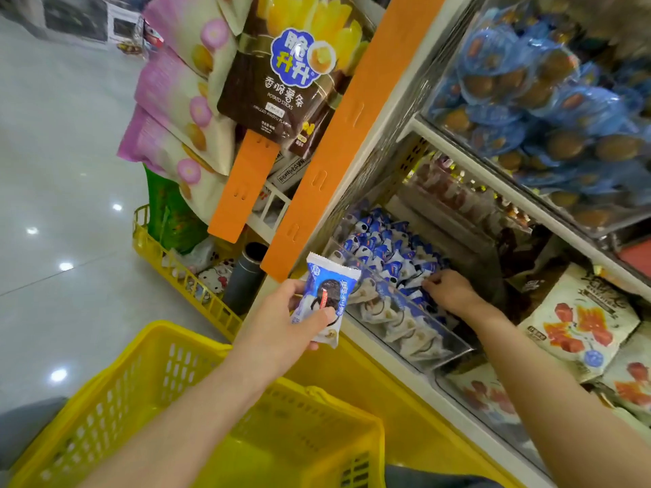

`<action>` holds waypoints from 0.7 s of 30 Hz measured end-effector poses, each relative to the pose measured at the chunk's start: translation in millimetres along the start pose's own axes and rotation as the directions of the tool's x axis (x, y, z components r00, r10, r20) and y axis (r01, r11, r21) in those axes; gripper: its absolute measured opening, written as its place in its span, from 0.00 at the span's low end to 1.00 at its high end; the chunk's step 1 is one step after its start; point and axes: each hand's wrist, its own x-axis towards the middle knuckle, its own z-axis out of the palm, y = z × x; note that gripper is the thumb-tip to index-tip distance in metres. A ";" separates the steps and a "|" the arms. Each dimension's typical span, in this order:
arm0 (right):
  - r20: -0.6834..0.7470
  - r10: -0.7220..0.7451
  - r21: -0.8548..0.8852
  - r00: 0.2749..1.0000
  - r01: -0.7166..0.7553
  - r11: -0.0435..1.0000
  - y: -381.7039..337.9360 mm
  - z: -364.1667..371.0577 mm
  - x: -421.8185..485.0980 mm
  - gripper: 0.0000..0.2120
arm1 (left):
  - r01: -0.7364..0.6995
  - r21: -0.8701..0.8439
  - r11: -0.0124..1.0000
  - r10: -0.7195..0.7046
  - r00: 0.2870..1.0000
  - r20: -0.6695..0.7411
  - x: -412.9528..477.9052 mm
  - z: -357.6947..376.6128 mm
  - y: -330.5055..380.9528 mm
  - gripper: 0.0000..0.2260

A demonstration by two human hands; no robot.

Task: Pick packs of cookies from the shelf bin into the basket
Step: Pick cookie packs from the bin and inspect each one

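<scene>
- Head camera, nearest first: the yellow basket (105, 382) sits lowest in the picture, open side up, closest to the person.
- Just past its far rim, the left hand (281, 311) holds one cookie pack (326, 294), thumb across the front and fingers curled behind. The pack stands nearly upright, its long axis running up and down with the top leaning slightly right.
- From this pack the basket lies down and back toward the person, so the left hand is the nearer one for the drop, which looks like a short lowering move.
- Farther in, the right hand (451, 290) reaches over the clear front wall of the shelf bin (415, 322), fingers curled down among the heaped packs (380, 248). Whether it has pinched one I cannot tell.
- Beyond, blue-wrapped snacks (528, 100) fill the shelf above.
</scene>
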 end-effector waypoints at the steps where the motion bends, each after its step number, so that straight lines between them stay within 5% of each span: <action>1: 0.001 0.015 0.011 1.000 -0.015 1.000 -2.0 1.5 0.8 0.10 | 0.001 0.006 1.000 -0.001 1.000 0.001 0.8 0.4 -0.6 0.13; 8: -0.020 0.132 0.247 0.991 -0.123 0.961 0.3 5.2 5.4 0.13 | 0.001 -0.072 0.997 0.002 0.999 0.041 2.4 4.2 1.3 0.10; 15: -0.053 0.238 0.201 0.970 -0.223 0.954 -3.4 6.8 5.0 0.10 | 0.013 -0.058 0.998 -0.010 0.999 0.053 0.6 5.5 0.5 0.12; 21: -0.200 0.119 0.322 0.973 -0.049 0.946 4.8 1.2 -0.8 0.05 | 0.022 -0.031 0.999 -0.021 0.999 0.035 -1.6 3.2 -0.4 0.13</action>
